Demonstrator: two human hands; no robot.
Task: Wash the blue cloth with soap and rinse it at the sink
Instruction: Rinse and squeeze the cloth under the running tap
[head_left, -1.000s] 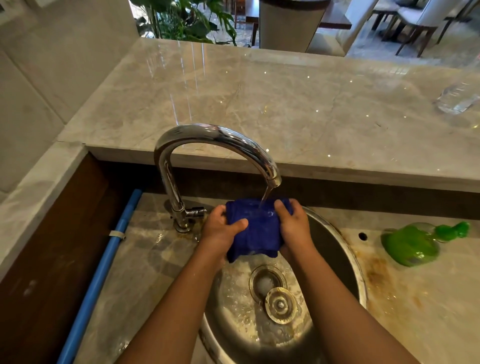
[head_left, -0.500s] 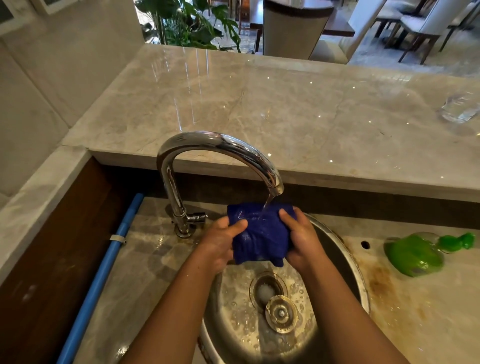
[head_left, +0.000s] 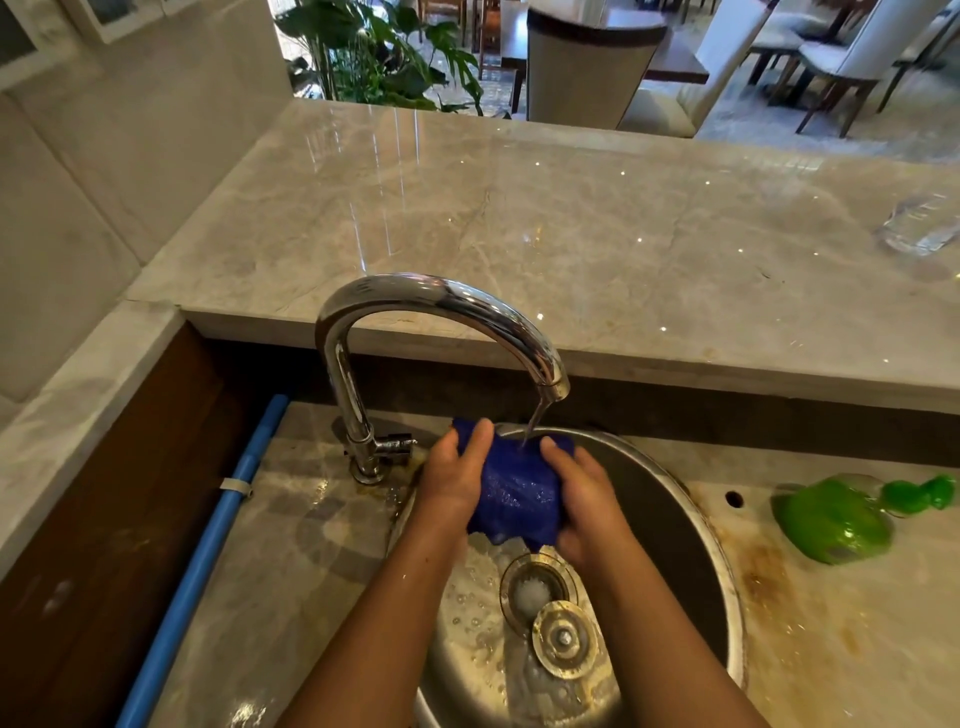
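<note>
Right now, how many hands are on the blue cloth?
2. The left hand grips the left side of the blue cloth, the right hand its right side, under the faucet stream. Neither is hidden.

Left hand has slid up the blue cloth.

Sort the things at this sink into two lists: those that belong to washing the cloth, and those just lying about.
Job: cloth, held by left hand and right hand; tap, running; sink; green bottle, perhaps the soap.
Lying about: glass on the upper counter; blue pipe; drain plug; plant.
</note>
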